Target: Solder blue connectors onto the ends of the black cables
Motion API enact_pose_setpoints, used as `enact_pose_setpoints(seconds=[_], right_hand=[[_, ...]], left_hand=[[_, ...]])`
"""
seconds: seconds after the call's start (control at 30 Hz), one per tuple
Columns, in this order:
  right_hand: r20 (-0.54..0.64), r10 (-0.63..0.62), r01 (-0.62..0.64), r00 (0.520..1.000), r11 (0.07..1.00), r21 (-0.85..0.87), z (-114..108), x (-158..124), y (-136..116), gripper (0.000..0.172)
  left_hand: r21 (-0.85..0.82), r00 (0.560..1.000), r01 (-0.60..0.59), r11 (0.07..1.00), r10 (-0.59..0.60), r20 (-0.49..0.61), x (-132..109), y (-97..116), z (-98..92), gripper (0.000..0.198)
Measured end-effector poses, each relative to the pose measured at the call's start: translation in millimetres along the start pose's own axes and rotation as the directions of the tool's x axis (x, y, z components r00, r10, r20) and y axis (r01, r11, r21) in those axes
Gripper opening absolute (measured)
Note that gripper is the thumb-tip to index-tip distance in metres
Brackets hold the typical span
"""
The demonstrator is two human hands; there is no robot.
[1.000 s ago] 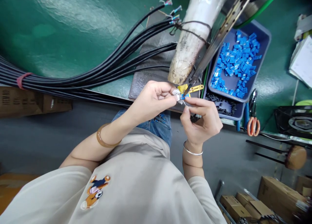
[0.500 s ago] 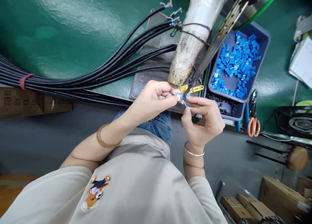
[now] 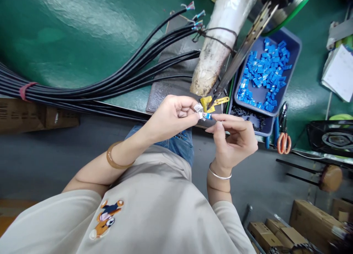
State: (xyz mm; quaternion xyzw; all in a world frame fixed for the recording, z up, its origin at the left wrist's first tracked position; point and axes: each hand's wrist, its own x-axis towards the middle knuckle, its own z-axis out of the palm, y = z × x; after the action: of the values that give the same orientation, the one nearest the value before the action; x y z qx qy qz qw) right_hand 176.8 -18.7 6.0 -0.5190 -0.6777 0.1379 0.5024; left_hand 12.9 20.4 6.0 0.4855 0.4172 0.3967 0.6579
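My left hand (image 3: 176, 116) is closed in a pinch, with white covers on its fingertips. It grips a small blue connector (image 3: 208, 116) that sticks out to the right of the fingertips. My right hand (image 3: 235, 136) is pinched just right of it, the index fingertip at or very near the connector. A thin wire seems to be between its thumb and finger, though little of it shows. Directly above the connector are a yellow piece (image 3: 205, 101) and the dark tip of a slanted metal holder, apparently a soldering iron (image 3: 228, 71).
A white wrapped tube (image 3: 213, 51) hangs close above my hands. Black cables (image 3: 116, 90) with stripped ends run in from the left. At right stand a bin (image 3: 296, 51) of blue connectors, a lower bin (image 3: 266, 127) of small black parts, and orange-handled scissors (image 3: 284, 143).
The blue connector has come down and away from the iron tip, showing more clearly. My right hand has shifted slightly right and down; the thin wire seen reaching the connector earlier no longer shows there.
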Motion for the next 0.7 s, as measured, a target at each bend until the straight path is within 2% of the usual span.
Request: enact_pose_setpoints(seconds=[0.2,0.4,0.5,0.6,0.7], right_hand=[[0.033,-0.032,0.032,0.999,0.999,-0.021,0.8,-2.1,-1.9,0.012],[0.059,-0.131,0.134,0.99,0.99,-0.045,0.4,-1.7,-0.7,0.016],[0.029,-0.163,0.165,0.986,0.982,-0.092,0.6,-3.0,1.6,0.017],[-0.007,-0.079,0.078,0.997,0.993,-0.089,1.6,-4.3,2.0,0.018],[0.014,0.005,-0.004,1.0,0.999,-0.05,3.4,-3.5,-0.4,0.017]], left_hand=[[0.006,0.998,-0.036,0.999,0.035,0.056,-0.9,-1.1,-0.3,0.008],[0.025,0.999,-0.025,0.999,0.024,0.039,-0.6,-3.8,-0.5,0.009],[0.006,0.999,-0.026,1.0,0.026,0.04,-0.5,-3.8,0.4,0.01],[-0.012,0.998,-0.031,0.999,0.031,0.06,-0.8,-3.2,1.1,0.011],[0.006,0.997,-0.055,0.998,0.054,0.059,-1.4,-3.6,1.0,0.011]])
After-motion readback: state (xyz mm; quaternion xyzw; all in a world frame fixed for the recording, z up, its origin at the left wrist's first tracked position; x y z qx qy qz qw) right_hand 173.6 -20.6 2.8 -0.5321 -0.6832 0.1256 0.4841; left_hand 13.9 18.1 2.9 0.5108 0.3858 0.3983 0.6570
